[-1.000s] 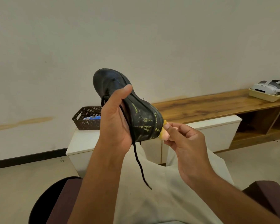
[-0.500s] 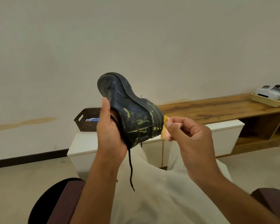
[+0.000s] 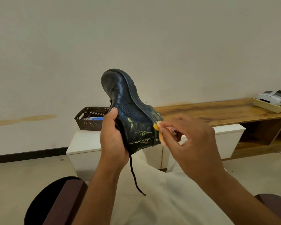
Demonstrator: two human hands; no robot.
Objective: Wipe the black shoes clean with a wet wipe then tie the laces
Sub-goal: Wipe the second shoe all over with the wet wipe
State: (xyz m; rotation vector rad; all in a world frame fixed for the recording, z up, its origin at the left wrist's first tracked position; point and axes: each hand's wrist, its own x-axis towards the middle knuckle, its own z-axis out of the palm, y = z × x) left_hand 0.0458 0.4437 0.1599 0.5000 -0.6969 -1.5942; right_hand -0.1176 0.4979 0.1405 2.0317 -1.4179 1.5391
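Black textured leather shoe with yellow-green smears (image 3: 133,117) held up between both hands, toe pointing up, sole facing right. Left hand (image 3: 113,140) wraps the ankle opening, thumb on the upper. Right hand (image 3: 193,143) pinches a small yellowed wet wipe (image 3: 158,129) between thumb and fingertips, pressed on the heel-side sole edge. Loose black lace (image 3: 134,172) hangs below the left hand. Brown perforated plastic basket (image 3: 88,118) sits behind the left hand on a white cabinet (image 3: 83,143).
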